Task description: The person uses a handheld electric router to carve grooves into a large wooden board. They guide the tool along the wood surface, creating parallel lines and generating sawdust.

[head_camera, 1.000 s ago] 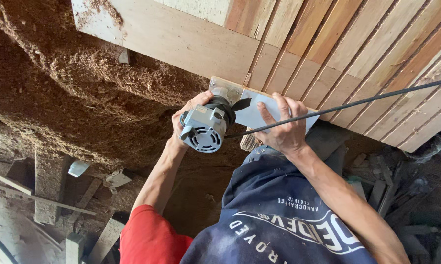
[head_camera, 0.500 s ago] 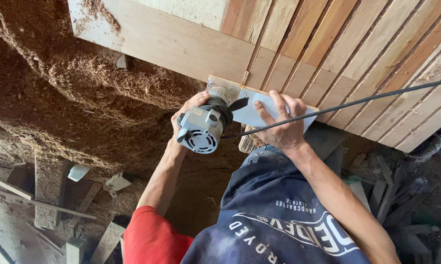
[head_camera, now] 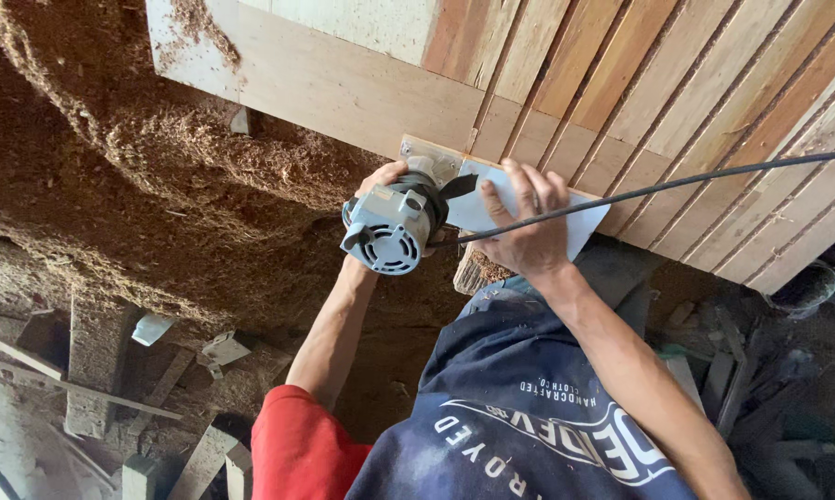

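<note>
Router (head_camera: 394, 227), grey metal motor body with a vented end cap facing my camera, sits at the near edge of the slatted wood panel (head_camera: 677, 102), pressed against a pale flat board (head_camera: 343, 83) that runs along that panel's edge. My left hand (head_camera: 380, 181) wraps the far side of the router body, fingers curled shut around it, thumb side hidden behind the motor housing. My right hand (head_camera: 529, 227) lies just right of the router, palm down, fingers spread and fairly flat on a light blue-white base plate (head_camera: 579, 227) that rests on the panel; fingertips press the plate, not curled around anything I can make out. Black power cord (head_camera: 714, 181) leaves the router, passes over the right hand's knuckles and runs out across the panel to the right edge of view. A small black knob or lever (head_camera: 456, 187) sticks out between router and right hand.

Left of the router, a big heap of brown sawdust (head_camera: 130, 176) piles up against the pale board, some of it on top of the board's corner. Below the sawdust, well apart from the router, wood offcuts (head_camera: 93, 370) lie scattered on the dusty ground. Under the router, a rough block end (head_camera: 478, 270) shows just below the panel edge. Dark blue shirt (head_camera: 519, 417) and red sleeve (head_camera: 302, 444) fill the bottom of view.
</note>
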